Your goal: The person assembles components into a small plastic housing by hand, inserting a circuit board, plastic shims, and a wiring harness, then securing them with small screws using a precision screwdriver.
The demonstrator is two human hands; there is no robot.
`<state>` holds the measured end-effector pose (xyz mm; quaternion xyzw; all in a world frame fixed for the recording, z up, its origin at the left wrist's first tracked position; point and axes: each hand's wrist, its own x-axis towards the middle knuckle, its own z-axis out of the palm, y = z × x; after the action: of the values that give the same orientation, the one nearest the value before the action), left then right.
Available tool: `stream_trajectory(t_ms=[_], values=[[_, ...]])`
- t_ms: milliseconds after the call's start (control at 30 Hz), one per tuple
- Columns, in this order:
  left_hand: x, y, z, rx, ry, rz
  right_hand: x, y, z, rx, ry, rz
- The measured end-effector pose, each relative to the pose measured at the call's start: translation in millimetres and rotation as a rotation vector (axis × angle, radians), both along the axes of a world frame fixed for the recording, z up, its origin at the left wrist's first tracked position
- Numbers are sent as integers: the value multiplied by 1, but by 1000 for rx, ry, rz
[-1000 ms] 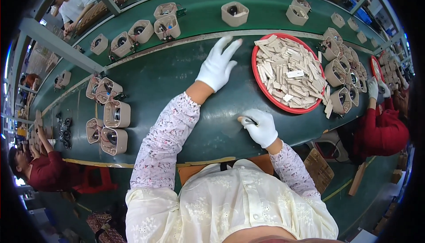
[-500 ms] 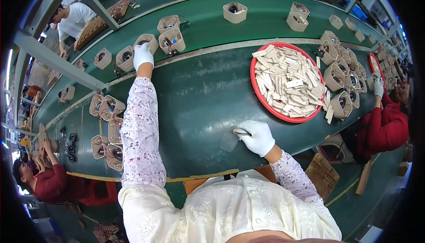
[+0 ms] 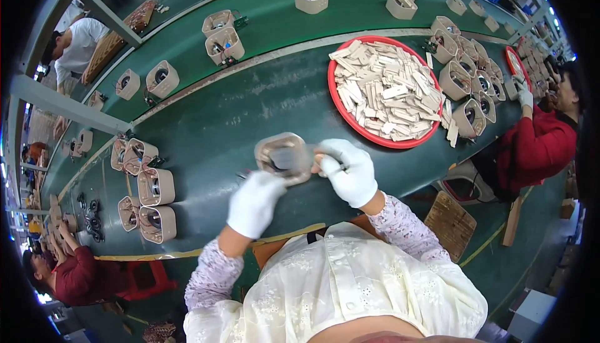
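Note:
Over the green table in front of me, an open beige plastic housing (image 3: 265, 145) with rounded corners is blurred by motion. My left hand (image 3: 256, 203), white-gloved, is closed on its near edge. At the housing's right side is my right hand (image 3: 349, 174), also gloved, with its fingers pinched together. From those fingers a thin, flat greyish piece (image 3: 289, 157) seems to reach across the housing's opening. Blur hides its exact kind and whether it touches the housing. A short dark wire end (image 3: 244, 174) shows beside my left hand.
A round red tray (image 3: 333, 96) heaped with pale flat strips (image 3: 387, 87) lies beyond my right hand. Beige housings with wired parts (image 3: 156, 187) stand at left; others (image 3: 464, 80) cluster at right. More ride the green belt (image 3: 262, 21). Co-workers sit at both sides.
My left hand has come back from the far belt to the table before me, bringing a housing. My right hand has moved slightly up and left to meet it.

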<state>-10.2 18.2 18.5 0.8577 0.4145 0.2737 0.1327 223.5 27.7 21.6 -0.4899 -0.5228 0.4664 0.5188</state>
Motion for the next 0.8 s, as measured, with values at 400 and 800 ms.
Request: stream_trajectory(t_ms=[400, 800], values=[[-2, -26, -15, -457, -205, 19, -3, 10, -11, 428, -416, 32], [4, 19, 36, 125, 349, -700, -6, 18, -9, 543, -584, 66]])
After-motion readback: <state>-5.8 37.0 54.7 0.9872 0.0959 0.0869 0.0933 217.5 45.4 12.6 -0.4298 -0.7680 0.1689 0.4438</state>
